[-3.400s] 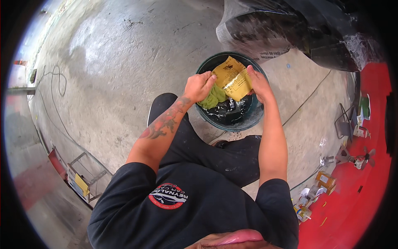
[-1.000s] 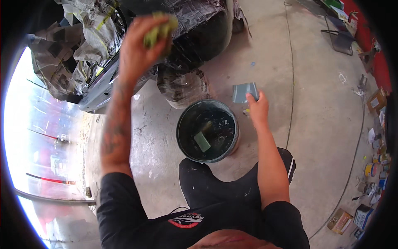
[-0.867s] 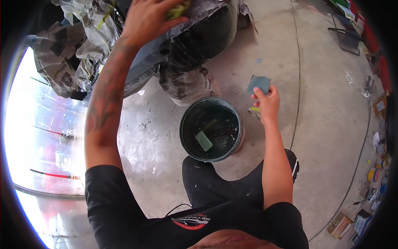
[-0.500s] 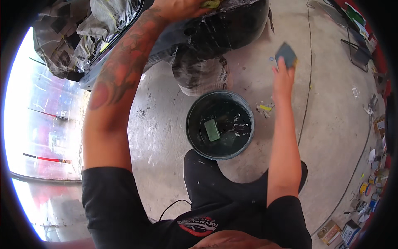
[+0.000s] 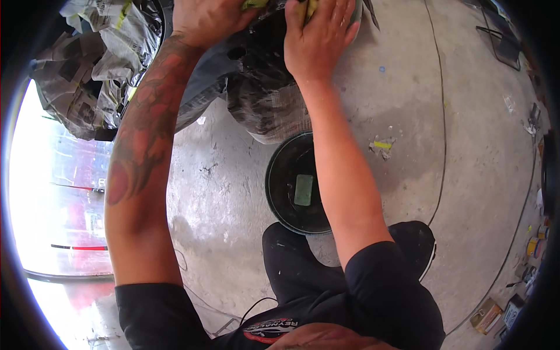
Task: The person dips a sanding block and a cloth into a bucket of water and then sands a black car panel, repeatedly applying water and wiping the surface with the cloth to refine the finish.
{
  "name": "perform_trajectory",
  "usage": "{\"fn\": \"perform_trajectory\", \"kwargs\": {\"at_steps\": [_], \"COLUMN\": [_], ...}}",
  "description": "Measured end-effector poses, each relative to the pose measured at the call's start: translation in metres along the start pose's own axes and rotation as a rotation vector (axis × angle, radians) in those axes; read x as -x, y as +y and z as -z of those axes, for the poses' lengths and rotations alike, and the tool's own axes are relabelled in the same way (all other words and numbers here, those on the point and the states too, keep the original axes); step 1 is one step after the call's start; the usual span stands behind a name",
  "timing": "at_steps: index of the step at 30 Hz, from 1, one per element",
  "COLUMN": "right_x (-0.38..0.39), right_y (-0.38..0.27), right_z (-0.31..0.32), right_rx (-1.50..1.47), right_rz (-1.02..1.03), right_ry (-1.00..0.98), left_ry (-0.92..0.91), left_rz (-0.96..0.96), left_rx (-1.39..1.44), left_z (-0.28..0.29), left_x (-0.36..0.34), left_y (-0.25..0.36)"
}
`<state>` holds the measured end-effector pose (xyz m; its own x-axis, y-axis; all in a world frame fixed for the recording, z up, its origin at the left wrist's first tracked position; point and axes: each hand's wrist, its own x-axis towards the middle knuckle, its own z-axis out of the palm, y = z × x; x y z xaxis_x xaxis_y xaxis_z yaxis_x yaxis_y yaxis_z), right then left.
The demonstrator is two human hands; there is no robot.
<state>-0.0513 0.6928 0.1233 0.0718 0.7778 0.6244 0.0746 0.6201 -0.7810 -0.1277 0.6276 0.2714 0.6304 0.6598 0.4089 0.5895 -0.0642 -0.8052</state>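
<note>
1. Head view, background: a grey, scuffed concrete floor point(image 5: 402, 198) is filling most of the frame; crumpled grey newspaper masking point(image 5: 119, 49) is covering things upper left, probably as protection.
2. Left hand point(image 5: 213, 22) is holding a soft yellow-green cloth point(image 5: 254, 4) against or just above a smooth, glossy black panel point(image 5: 262, 49); fingers look curled over it.
3. Right hand point(image 5: 319, 49) is lying flattish, thumb apart, apparently gripping a yellow, paper-like piece point(image 5: 310, 10) over the panel's edge, likely for even pressure.
4. A round, dark green plastic bucket point(image 5: 279, 192) is standing before the knees, probably for easy reach; a pale green rectangular block point(image 5: 303, 190) is sitting inside, floating or resting, can't tell.
5. Top edge is cutting off both hands' fingertips, cloth and piece; right forearm is hiding part of the bucket. Contact with the panel is staying unclear.
</note>
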Motion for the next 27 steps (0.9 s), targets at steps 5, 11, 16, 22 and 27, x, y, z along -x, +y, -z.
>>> {"fn": "perform_trajectory", "kwargs": {"at_steps": [5,11,16,22,27], "right_x": [0.078,0.017,0.004,0.085,0.015], "right_y": [0.005,0.044,0.026,0.020,0.041], "right_z": [-0.013,-0.001,0.000,-0.011,-0.012], "right_rx": [-0.087,-0.075,-0.195,-0.071,-0.327], "right_rz": [0.169,0.257,0.001,0.049,-0.228], "right_ry": [-0.184,-0.091,-0.044,-0.193,-0.018], "left_ry": [0.033,-0.025,-0.073,-0.109,-0.053], "left_rz": [-0.022,-0.047,-0.090,-0.113,-0.113], "left_rx": [-0.015,-0.038,-0.054,0.033,-0.021], "left_z": [-0.007,-0.003,-0.012,-0.036,-0.036], "left_x": [-0.001,-0.003,-0.026,-0.075,-0.070], "left_y": [0.000,0.002,0.001,0.021,0.014]}}
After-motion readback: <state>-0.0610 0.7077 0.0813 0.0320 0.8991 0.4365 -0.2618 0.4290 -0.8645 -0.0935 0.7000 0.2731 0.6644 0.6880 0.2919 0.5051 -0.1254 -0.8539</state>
